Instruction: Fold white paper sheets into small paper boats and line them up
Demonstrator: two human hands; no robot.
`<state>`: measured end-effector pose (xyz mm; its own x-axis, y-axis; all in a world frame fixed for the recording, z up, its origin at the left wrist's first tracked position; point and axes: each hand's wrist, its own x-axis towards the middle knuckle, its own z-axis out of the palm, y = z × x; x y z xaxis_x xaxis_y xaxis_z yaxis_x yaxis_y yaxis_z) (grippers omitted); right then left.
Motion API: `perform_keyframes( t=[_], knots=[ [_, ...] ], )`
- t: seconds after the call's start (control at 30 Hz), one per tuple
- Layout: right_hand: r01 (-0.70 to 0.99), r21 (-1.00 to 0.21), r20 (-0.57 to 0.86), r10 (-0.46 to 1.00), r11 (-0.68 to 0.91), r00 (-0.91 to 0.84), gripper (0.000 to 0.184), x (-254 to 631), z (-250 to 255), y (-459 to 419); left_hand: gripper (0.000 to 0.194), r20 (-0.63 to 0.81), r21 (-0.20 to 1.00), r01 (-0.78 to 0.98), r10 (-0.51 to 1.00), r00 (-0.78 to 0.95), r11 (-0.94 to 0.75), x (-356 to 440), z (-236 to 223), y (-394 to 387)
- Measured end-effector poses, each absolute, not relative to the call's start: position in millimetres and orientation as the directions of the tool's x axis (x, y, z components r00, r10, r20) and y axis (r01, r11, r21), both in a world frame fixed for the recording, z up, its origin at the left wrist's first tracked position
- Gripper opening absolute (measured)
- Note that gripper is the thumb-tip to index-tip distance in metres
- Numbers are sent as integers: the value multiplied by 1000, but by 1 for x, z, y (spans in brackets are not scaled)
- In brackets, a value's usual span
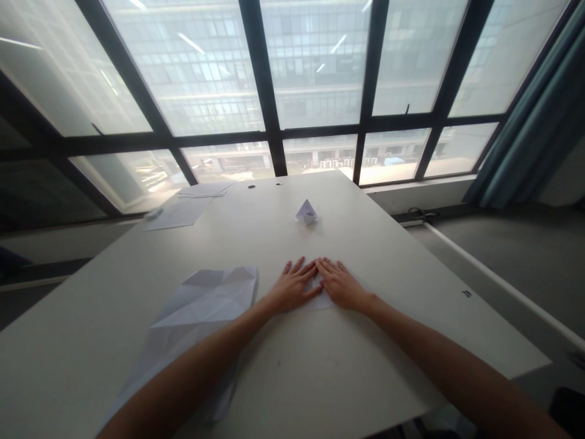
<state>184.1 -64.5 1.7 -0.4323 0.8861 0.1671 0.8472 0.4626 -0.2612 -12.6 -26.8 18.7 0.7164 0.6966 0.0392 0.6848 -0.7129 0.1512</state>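
A small folded piece of white paper (322,300) lies on the table beneath both hands, partly hidden by them. The left hand (294,288) is open, palm down, fingers spread and resting on the paper. The right hand (342,285) is also open and flat, fingers extended across it, its fingertips meeting the left's.

Beyond them stands a small pointed white paper boat (306,213). A large creased white paper sheet (201,299) lies partly under the left forearm; flat white sheets (178,214) lie at the far left.

The white table (388,372) reaches toward black-framed windows (315,67), with a blue-grey fabric curtain (530,122) at right.
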Motion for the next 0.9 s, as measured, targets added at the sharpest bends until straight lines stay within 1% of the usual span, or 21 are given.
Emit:
perform_keyframes(
  t=[0.3,0.67,0.9],
  knots=[
    [866,-226,122,895,446,-429,61,189,4,-66,69,44,156,685,698,715,-711,-12,19,-27],
    [869,-222,96,897,441,-431,60,188,5,-65,77,51,129,695,705,708,-707,-14,15,-25],
    [868,-227,101,897,442,-431,59,188,5,-65,76,52,126,696,705,707,-707,-14,15,-25]
  ],
)
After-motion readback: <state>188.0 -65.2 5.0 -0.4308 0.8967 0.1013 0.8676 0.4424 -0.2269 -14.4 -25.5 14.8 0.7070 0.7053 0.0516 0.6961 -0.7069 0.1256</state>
